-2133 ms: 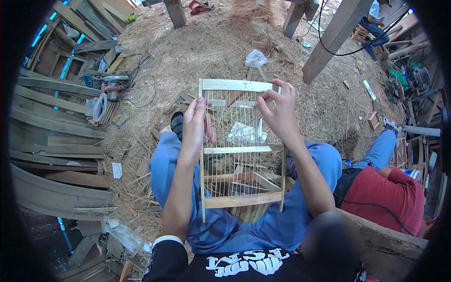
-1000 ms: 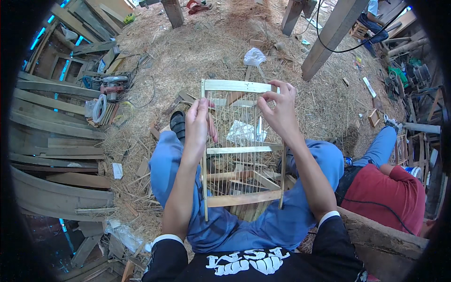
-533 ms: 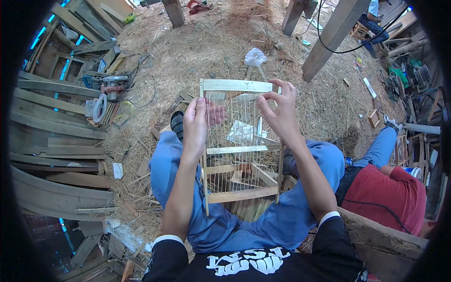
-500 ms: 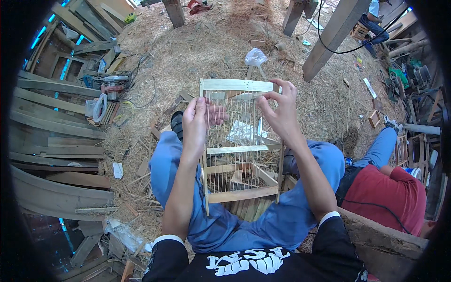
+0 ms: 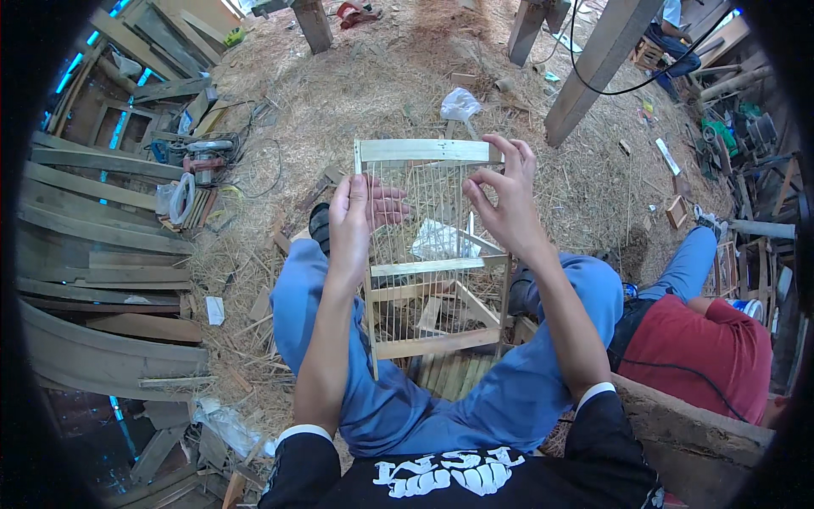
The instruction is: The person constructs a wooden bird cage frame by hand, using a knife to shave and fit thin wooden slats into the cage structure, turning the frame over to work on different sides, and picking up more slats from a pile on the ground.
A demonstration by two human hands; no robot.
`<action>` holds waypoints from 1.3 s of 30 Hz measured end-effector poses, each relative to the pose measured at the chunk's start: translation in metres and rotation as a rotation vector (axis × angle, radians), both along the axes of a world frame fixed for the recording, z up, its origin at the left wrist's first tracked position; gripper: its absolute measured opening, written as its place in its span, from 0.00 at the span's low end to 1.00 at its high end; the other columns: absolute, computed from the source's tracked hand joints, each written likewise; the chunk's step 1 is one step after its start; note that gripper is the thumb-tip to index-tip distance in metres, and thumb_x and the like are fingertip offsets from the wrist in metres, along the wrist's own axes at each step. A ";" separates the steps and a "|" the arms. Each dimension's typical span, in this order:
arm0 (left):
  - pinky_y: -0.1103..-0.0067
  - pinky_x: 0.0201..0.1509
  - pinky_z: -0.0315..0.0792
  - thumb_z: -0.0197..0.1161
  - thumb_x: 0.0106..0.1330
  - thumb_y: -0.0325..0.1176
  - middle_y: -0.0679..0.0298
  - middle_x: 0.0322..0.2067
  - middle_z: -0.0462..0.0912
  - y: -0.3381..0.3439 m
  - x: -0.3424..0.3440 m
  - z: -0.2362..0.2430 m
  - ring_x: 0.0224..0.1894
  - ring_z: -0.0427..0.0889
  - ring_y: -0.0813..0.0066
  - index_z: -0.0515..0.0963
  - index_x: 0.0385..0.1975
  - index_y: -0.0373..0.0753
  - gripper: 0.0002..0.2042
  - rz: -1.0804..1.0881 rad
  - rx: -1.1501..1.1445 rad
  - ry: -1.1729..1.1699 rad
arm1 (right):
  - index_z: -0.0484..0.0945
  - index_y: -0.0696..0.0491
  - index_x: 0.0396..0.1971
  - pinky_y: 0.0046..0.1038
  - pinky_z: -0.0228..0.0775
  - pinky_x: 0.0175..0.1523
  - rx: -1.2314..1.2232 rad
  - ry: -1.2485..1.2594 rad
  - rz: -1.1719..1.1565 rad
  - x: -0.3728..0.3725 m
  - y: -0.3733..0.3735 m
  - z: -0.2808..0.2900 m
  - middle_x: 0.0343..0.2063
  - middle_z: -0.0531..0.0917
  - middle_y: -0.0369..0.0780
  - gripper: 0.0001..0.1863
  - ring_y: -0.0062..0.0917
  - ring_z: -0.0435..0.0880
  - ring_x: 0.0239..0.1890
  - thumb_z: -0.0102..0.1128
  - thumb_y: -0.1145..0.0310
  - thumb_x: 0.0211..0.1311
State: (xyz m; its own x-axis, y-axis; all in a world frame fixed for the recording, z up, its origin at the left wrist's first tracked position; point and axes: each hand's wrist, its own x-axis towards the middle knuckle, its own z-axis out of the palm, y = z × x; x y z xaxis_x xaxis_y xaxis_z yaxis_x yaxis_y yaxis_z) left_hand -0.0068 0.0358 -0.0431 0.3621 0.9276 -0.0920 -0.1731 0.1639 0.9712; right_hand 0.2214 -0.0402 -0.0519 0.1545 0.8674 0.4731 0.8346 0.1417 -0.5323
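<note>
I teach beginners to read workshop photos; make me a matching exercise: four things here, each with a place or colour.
Things
1. left hand
2. right hand
3. co-worker's top
4. camera wearer's trousers

Places and colours
A. red
B. upper right corner of the wooden frame
C. blue
D. left side of the frame

Pairs: 1-D, 2-B, 3-A, 4-C

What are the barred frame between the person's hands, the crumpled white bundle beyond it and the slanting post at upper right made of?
Barred frame: apparently bare wood, with pale, matte slats; its thin bars could be bamboo or metal.
White bundle: probably thin plastic, given its crinkled, slightly see-through look.
Post: likely unpainted wood, squared and dull grey-brown.
</note>
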 end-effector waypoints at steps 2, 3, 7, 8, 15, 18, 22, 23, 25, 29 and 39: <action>0.72 0.40 0.82 0.41 0.82 0.49 0.49 0.39 0.85 0.000 0.001 0.000 0.37 0.88 0.65 0.68 0.46 0.36 0.19 -0.010 -0.011 -0.001 | 0.84 0.56 0.30 0.56 0.48 0.71 0.002 0.013 -0.003 0.000 0.000 0.001 0.65 0.67 0.47 0.06 0.57 0.50 0.71 0.69 0.68 0.59; 0.72 0.40 0.82 0.41 0.82 0.49 0.49 0.39 0.85 0.000 0.001 0.000 0.37 0.88 0.65 0.68 0.46 0.36 0.19 -0.010 -0.010 0.000 | 0.84 0.56 0.30 0.56 0.48 0.72 0.008 0.016 -0.002 0.000 0.000 0.001 0.65 0.67 0.47 0.06 0.57 0.50 0.71 0.69 0.68 0.59; 0.67 0.45 0.84 0.42 0.81 0.42 0.45 0.46 0.81 -0.007 0.005 0.012 0.42 0.87 0.59 0.63 0.56 0.35 0.17 -0.082 -0.060 -0.029 | 0.84 0.56 0.30 0.56 0.46 0.72 0.004 0.032 -0.005 0.000 -0.001 0.003 0.66 0.67 0.46 0.07 0.56 0.50 0.71 0.69 0.68 0.59; 0.64 0.48 0.84 0.42 0.80 0.39 0.44 0.49 0.79 -0.008 0.007 0.016 0.45 0.87 0.56 0.61 0.60 0.35 0.17 -0.108 -0.068 -0.028 | 0.84 0.56 0.30 0.56 0.46 0.72 0.004 0.032 -0.005 0.001 -0.002 0.003 0.66 0.67 0.46 0.07 0.56 0.50 0.71 0.69 0.68 0.59; 0.58 0.56 0.81 0.43 0.75 0.30 0.42 0.56 0.76 -0.009 0.006 0.024 0.55 0.82 0.51 0.55 0.66 0.35 0.21 -0.173 -0.103 -0.192 | 0.85 0.54 0.30 0.55 0.45 0.73 0.000 0.032 0.014 0.005 -0.006 0.006 0.66 0.68 0.46 0.07 0.54 0.50 0.71 0.69 0.65 0.60; 0.56 0.58 0.81 0.44 0.74 0.28 0.42 0.57 0.75 -0.009 0.004 0.023 0.57 0.81 0.51 0.55 0.67 0.36 0.22 -0.187 -0.100 -0.224 | 0.85 0.54 0.29 0.55 0.45 0.73 0.004 0.033 0.010 0.005 -0.006 0.006 0.66 0.68 0.46 0.07 0.54 0.50 0.71 0.69 0.65 0.60; 0.58 0.57 0.82 0.45 0.78 0.34 0.42 0.57 0.75 -0.010 0.006 0.028 0.57 0.81 0.51 0.55 0.67 0.36 0.21 -0.184 -0.108 -0.197 | 0.86 0.54 0.29 0.54 0.46 0.72 0.004 0.038 0.002 0.002 -0.007 0.013 0.65 0.68 0.45 0.07 0.55 0.51 0.71 0.69 0.66 0.60; 0.58 0.56 0.83 0.46 0.80 0.37 0.42 0.57 0.75 -0.010 0.007 0.029 0.57 0.81 0.51 0.56 0.66 0.36 0.21 -0.170 -0.114 -0.185 | 0.86 0.54 0.29 0.54 0.46 0.72 0.005 0.038 0.002 0.003 -0.007 0.012 0.65 0.68 0.45 0.07 0.55 0.51 0.71 0.69 0.66 0.60; 0.57 0.56 0.83 0.45 0.80 0.38 0.40 0.57 0.75 -0.009 0.006 0.028 0.56 0.81 0.49 0.56 0.66 0.35 0.20 -0.166 -0.088 -0.182 | 0.87 0.52 0.32 0.53 0.48 0.72 0.010 0.023 -0.012 0.005 -0.007 0.012 0.65 0.68 0.47 0.06 0.54 0.53 0.71 0.69 0.66 0.61; 0.57 0.55 0.84 0.43 0.81 0.40 0.40 0.56 0.75 -0.007 0.006 0.030 0.56 0.82 0.48 0.58 0.64 0.33 0.21 -0.140 -0.062 -0.227 | 0.83 0.55 0.38 0.49 0.58 0.69 0.105 0.026 -0.051 0.006 -0.005 0.019 0.65 0.66 0.50 0.10 0.48 0.60 0.69 0.67 0.64 0.65; 0.55 0.60 0.80 0.41 0.82 0.39 0.42 0.59 0.74 0.006 0.000 0.030 0.58 0.80 0.48 0.60 0.64 0.36 0.18 0.030 -0.079 -0.302 | 0.72 0.58 0.51 0.21 0.66 0.25 -0.163 0.946 0.038 -0.001 -0.007 0.002 0.18 0.75 0.33 0.14 0.16 0.77 0.20 0.43 0.63 0.81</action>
